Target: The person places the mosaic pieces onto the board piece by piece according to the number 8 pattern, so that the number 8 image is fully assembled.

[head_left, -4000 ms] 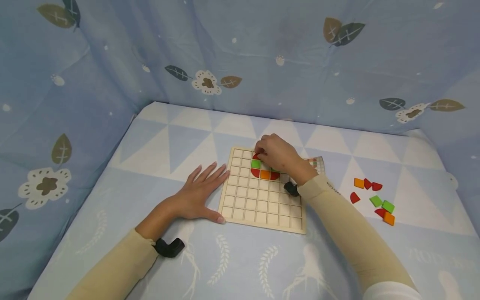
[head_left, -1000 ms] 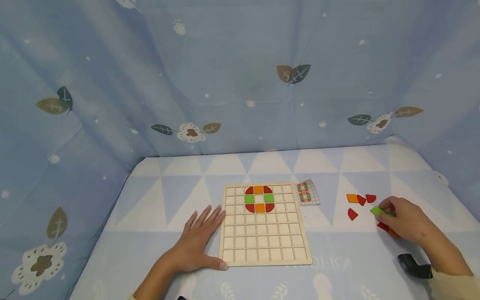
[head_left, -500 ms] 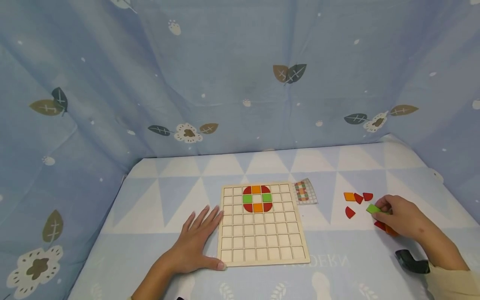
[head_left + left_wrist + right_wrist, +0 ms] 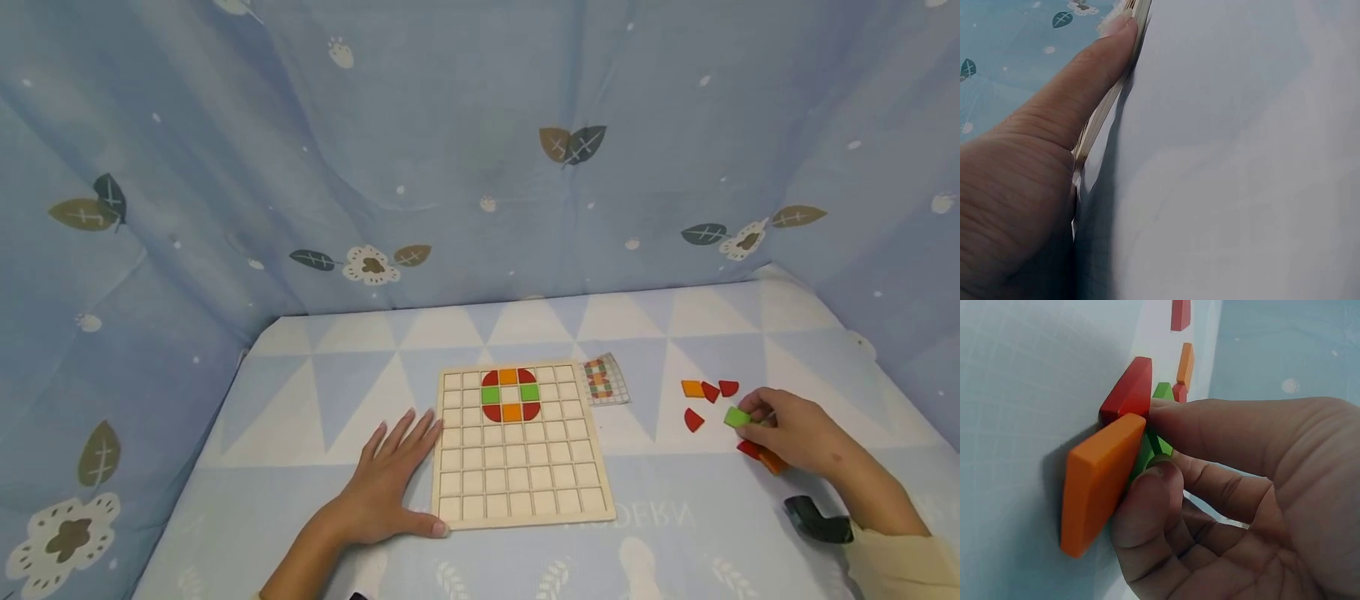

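Observation:
My left hand (image 4: 386, 492) lies with its fingers spread beside the wooden grid board (image 4: 519, 480), fingertips at its left edge and thumb at the near left corner. In the left wrist view the thumb (image 4: 1079, 87) lies along the board's edge. Off to the right, my right hand (image 4: 798, 433) pinches a green square tile (image 4: 737, 417) between thumb and fingers, low over the cloth. A red quarter-round tile (image 4: 1129, 390) and an orange square tile (image 4: 1102, 484) lie against each other close by the fingertips. Red, orange and green tiles form a ring near the board's far side.
A small printed pattern card (image 4: 606, 379) lies by the board's far right corner. Between it and my right hand are an orange tile (image 4: 692, 389) and several red quarter-round tiles (image 4: 693, 420). A patterned blue curtain (image 4: 480, 167) hangs behind the table.
My right hand has left the board for the loose tiles and taken a green tile, which has shifted slightly left. The ring's tiles now show uncovered. My left hand has stayed by the board.

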The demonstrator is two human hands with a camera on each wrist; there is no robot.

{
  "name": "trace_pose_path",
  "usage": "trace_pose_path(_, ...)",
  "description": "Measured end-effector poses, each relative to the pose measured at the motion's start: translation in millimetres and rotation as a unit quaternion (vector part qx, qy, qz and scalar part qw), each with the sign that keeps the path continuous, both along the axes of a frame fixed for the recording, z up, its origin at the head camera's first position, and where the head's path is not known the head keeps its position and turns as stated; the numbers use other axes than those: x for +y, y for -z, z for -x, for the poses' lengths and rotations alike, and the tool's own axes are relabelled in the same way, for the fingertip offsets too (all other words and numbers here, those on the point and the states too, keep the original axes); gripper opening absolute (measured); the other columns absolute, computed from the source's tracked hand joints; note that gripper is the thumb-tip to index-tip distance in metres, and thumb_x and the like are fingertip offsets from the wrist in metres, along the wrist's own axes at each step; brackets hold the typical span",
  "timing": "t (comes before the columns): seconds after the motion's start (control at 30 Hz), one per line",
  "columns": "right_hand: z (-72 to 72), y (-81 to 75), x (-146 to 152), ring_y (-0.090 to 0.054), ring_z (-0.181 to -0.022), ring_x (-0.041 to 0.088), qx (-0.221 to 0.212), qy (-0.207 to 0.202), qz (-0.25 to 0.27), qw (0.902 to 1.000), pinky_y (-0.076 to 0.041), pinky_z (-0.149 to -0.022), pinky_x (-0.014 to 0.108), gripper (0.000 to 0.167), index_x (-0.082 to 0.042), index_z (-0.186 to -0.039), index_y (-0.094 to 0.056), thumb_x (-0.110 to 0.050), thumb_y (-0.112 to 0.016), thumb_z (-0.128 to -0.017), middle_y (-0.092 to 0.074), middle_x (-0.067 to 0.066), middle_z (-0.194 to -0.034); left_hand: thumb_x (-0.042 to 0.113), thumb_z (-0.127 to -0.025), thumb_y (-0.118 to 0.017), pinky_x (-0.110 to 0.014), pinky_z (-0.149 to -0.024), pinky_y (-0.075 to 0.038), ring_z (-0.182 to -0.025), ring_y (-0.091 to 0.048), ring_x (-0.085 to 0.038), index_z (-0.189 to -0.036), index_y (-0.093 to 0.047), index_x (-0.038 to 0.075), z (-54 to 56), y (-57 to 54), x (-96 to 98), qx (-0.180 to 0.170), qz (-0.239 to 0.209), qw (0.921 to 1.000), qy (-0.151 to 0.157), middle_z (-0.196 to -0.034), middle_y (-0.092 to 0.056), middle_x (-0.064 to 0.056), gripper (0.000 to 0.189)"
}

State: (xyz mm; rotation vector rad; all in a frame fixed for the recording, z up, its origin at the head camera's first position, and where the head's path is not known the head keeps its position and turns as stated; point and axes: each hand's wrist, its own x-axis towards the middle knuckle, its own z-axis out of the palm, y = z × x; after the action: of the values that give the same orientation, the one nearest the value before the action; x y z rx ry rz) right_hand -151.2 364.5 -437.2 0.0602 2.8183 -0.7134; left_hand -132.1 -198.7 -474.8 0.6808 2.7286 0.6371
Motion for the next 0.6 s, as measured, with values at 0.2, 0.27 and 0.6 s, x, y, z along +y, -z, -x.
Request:
trace_pose_path(0.2, -1.1, 2.0, 0.2, -0.056, -0.086, 0.028, -0.001, -0.008, 0.013, 0.9999, -0.055, -0.065, 0.032, 0.032, 0.007, -0.114, -0.061, -0.010, -0.077, -0.092, -0.061, 0.011, -0.096, 0.090, -0.065, -0.072, -0.058, -0.123, 0.006, -0.161, 0.005, -0.025, -0.170, -0.016, 0.023, 0.1, 1.1, -0.4, -0.002, 0.003, 1.0000, 0.000, -0.175, -0.008, 0.004, 0.136)
trace_pose_path(0.27, -1.8, 2.3, 0.2, -0.055, -0.086, 0.027, -0.002, -0.011, 0.018, 0.9998, -0.054, -0.063, 0.030, 0.031, 0.006, -0.114, -0.061, -0.010, -0.077, -0.092, -0.061, 0.010, -0.097, 0.090, -0.065, -0.071, -0.058, -0.123, 0.006, -0.161, 0.004, -0.025, -0.170, -0.016, 0.024, 0.0, 1.9, -0.7, -0.001, 0.001, 1.0000, 0.001, -0.175, -0.008, 0.004, 0.136)
trace_pose_path(0.6, -7.1, 3.9, -4.0, -0.054, -0.083, 0.023, -0.001, -0.021, 0.041, 0.9990, -0.053, -0.060, 0.027, 0.029, 0.002, -0.113, -0.063, -0.012, -0.077, -0.092, -0.060, 0.006, -0.096, 0.091, -0.065, -0.071, -0.059, -0.123, 0.007, -0.161, 0.004, -0.026, -0.170, -0.016, 0.024, -1.3, 1.1, -1.0, 0.000, -0.002, 1.0000, 0.000, -0.175, -0.009, 0.004, 0.136)
